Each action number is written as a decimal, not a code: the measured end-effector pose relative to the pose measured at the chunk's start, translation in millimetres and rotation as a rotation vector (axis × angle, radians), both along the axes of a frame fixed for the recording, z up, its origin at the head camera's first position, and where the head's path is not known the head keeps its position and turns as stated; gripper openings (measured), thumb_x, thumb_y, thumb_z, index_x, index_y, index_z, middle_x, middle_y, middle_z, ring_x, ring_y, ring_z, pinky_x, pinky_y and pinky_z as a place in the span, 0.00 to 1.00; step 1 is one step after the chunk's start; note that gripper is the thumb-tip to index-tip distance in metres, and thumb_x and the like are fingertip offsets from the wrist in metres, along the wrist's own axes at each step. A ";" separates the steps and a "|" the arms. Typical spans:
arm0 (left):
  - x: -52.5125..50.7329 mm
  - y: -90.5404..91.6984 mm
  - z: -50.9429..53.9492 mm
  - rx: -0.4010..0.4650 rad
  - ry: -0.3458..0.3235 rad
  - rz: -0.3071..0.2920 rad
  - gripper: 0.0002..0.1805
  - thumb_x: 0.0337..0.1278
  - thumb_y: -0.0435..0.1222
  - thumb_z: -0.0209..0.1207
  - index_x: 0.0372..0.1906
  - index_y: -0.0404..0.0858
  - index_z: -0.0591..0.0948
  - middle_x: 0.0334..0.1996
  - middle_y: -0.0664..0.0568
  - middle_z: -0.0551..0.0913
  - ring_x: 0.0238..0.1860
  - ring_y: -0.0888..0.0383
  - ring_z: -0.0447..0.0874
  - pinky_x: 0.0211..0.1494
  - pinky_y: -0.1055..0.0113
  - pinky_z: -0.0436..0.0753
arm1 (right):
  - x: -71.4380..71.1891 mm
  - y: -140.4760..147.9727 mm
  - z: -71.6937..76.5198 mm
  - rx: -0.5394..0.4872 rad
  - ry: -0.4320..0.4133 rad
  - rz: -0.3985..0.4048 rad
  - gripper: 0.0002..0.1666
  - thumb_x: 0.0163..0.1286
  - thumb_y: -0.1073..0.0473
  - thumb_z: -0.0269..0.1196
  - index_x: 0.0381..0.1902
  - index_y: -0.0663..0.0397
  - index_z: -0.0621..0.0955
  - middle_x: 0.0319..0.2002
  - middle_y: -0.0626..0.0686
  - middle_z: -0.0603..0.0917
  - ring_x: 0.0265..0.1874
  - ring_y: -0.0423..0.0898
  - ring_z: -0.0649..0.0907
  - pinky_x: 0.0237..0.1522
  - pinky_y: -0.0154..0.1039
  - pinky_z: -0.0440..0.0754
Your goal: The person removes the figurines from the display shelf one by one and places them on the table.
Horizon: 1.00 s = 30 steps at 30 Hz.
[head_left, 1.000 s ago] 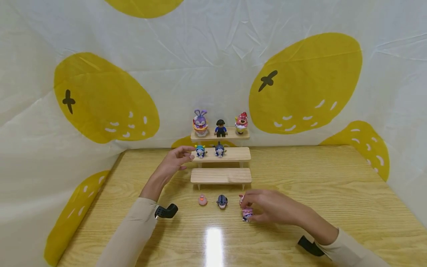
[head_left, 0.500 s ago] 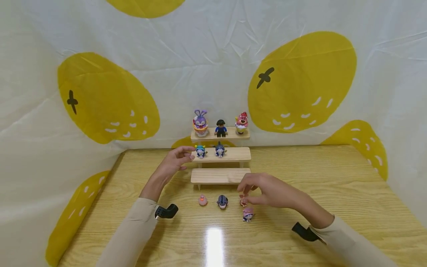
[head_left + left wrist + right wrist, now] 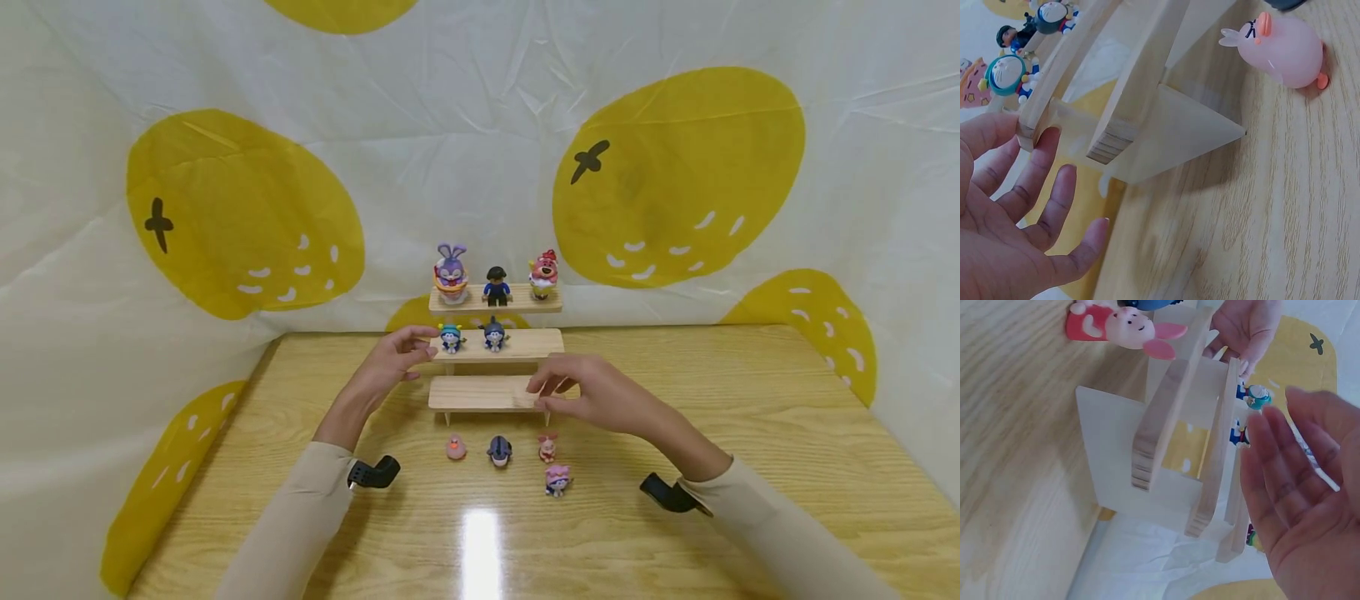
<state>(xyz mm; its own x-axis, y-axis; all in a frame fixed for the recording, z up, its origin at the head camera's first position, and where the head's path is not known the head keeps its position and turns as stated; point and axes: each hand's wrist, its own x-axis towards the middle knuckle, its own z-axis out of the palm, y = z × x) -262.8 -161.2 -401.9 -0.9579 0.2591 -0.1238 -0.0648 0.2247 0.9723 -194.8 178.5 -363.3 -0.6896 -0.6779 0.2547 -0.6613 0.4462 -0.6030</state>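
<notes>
At far left, the left hand [image 3: 385, 361] touches the left end of the middle shelf [image 3: 534, 343], its lower fingers loosely bent and spread; I cannot tell whether thumb and fingers actually pinch the board. Just beside it, on that shelf, sits a teal-hooded figure [image 3: 451, 339], with a purple rabbit figure [image 3: 451, 277] on the top shelf [image 3: 521, 298] behind and a pink duck [image 3: 455, 448] on the table [image 3: 697, 383] in front. Next come a blue-shirted figure [image 3: 497, 289] on the top shelf, a dark-hooded figure [image 3: 494, 336] on the middle shelf, and a grey-blue figure [image 3: 499, 452] on the table. Farther right, a pink bear figure [image 3: 544, 272] occupies the top shelf, while a pink piglet [image 3: 547, 448] and a pink-hatted figure [image 3: 557, 481] are on the table, the latter nearer the person. Rightmost, the right hand [image 3: 588, 392] is at the right end of the bottom shelf [image 3: 468, 392], fingers gently curved, thumb apart, holding nothing; contact with the board is unclear.
</notes>
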 end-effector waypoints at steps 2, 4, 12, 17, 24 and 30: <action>0.1 -0.5 0.2 0.000 -0.002 -0.001 0.19 0.73 0.40 0.60 0.65 0.44 0.78 0.48 0.50 0.78 0.55 0.47 0.75 0.60 0.41 0.72 | -2.3 -2.7 1.0 -0.024 0.029 -0.040 0.08 0.68 0.64 0.69 0.45 0.54 0.86 0.40 0.44 0.87 0.40 0.41 0.87 0.44 0.42 0.85; 0.5 -0.9 0.1 0.000 -0.007 0.000 0.19 0.73 0.40 0.60 0.64 0.44 0.78 0.49 0.50 0.78 0.57 0.45 0.75 0.61 0.41 0.72 | -5.1 -5.8 1.6 -0.043 0.043 -0.081 0.08 0.68 0.64 0.70 0.45 0.55 0.86 0.40 0.46 0.87 0.40 0.42 0.87 0.45 0.42 0.85; 1.7 -2.5 -3.4 -0.008 -0.020 0.010 0.20 0.72 0.40 0.61 0.64 0.44 0.78 0.49 0.50 0.79 0.62 0.39 0.72 0.59 0.43 0.74 | -21.9 -17.7 2.3 -0.107 0.056 -0.205 0.14 0.68 0.63 0.70 0.51 0.59 0.84 0.48 0.56 0.87 0.45 0.52 0.87 0.47 0.49 0.86; 0.8 -1.6 -4.0 -0.003 -0.020 0.012 0.19 0.72 0.40 0.61 0.64 0.44 0.78 0.49 0.50 0.79 0.62 0.38 0.71 0.60 0.42 0.73 | -30.8 -21.9 2.5 -0.130 0.046 -0.213 0.16 0.68 0.63 0.70 0.53 0.61 0.84 0.50 0.58 0.86 0.47 0.54 0.87 0.48 0.48 0.86; -0.3 -2.0 -1.6 -0.013 -0.014 0.002 0.19 0.72 0.40 0.60 0.64 0.45 0.78 0.49 0.50 0.79 0.60 0.41 0.74 0.61 0.42 0.73 | -38.5 -29.1 6.2 -0.116 0.038 -0.231 0.19 0.68 0.62 0.70 0.56 0.61 0.82 0.53 0.59 0.85 0.49 0.54 0.86 0.49 0.47 0.86; -0.3 -1.6 0.9 -0.016 -0.012 -0.009 0.19 0.72 0.41 0.60 0.64 0.45 0.78 0.51 0.49 0.79 0.59 0.43 0.75 0.61 0.41 0.73 | -40.9 -34.6 9.8 -0.104 0.041 -0.257 0.23 0.68 0.61 0.70 0.59 0.61 0.81 0.56 0.58 0.84 0.52 0.55 0.85 0.52 0.49 0.84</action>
<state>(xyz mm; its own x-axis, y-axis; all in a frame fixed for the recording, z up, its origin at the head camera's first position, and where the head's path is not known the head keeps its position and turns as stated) -263.1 -162.8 -401.0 -0.9539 0.2656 -0.1396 -0.0746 0.2407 0.9677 -235.7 144.0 -353.5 -0.8233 -0.4508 0.3449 -0.5591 0.5393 -0.6298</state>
